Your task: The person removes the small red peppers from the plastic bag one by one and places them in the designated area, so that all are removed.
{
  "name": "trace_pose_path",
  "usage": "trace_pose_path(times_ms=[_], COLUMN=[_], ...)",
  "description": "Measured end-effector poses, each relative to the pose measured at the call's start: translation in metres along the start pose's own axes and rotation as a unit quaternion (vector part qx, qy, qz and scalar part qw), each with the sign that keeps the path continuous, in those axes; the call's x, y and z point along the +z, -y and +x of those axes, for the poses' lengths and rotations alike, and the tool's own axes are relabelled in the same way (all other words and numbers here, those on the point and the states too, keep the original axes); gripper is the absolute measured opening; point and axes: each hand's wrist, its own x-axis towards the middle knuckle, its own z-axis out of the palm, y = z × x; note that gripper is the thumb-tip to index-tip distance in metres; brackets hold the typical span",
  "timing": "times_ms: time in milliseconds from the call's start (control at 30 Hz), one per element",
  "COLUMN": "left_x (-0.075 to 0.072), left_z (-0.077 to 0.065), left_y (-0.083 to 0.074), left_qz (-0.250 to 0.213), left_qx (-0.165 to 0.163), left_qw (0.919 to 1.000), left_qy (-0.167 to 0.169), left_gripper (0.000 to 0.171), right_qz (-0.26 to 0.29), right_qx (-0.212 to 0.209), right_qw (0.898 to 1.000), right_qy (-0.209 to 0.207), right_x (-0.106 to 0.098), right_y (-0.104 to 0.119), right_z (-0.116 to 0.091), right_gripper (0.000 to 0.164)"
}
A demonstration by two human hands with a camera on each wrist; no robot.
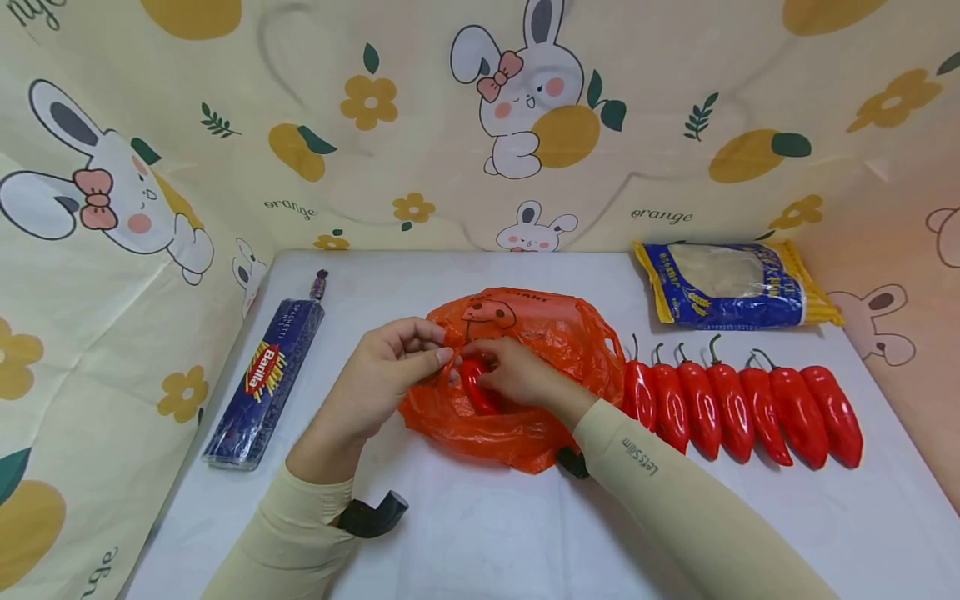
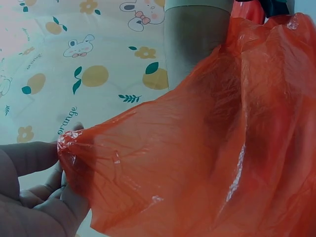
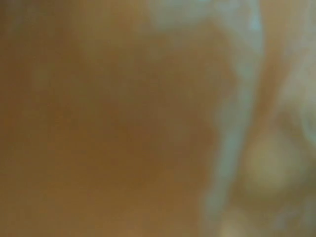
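Note:
An orange-red plastic bag (image 1: 517,442) with a printed cartoon face lies at the middle of the table. My left hand (image 1: 375,379) pinches the left edge of its mouth. The left wrist view shows thumb and fingers of that hand (image 2: 34,192) gripping the stretched plastic (image 2: 158,163). Inside the bag's opening, my right hand (image 1: 521,375) holds a red chili pepper (image 1: 474,387), its fingers curled over the upper part. Blurred orange plastic (image 3: 113,123) fills most of the right wrist view, hiding hand and pepper there.
Several red chili peppers (image 1: 727,408) lie in a row right of the bag, the nearest touching or almost touching it. A blue-and-yellow food packet (image 1: 720,308) lies behind them. At the left is a blue Barilla spaghetti pack (image 1: 292,329). Printed cloth (image 1: 420,158) hangs around the table.

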Motion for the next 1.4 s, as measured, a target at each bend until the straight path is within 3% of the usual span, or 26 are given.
trace_pose_path(times_ms=[433, 733, 1400], left_x=[0.000, -0.001, 0.000], left_z=[-0.001, 0.001, 0.002], left_y=[-0.001, 0.000, 0.001], left_qz=[0.004, 0.005, 0.011], left_qx=[-0.004, -0.013, -0.008], left_qw=[1.0000, 0.9999, 0.9999], left_qy=[-0.001, -0.006, -0.004], left_gripper=[0.016, 0.016, 0.016], right_qz=[0.048, 0.082, 0.141], right_qx=[0.016, 0.024, -0.002], right_qw=[0.998, 0.996, 0.990], right_qy=[0.021, 0.009, -0.004], right_x=[-0.005, -0.022, -0.060], right_y=[-0.002, -0.012, -0.014], right_z=[0.001, -0.005, -0.046], right_gripper=[0.039, 0.042, 0.058])
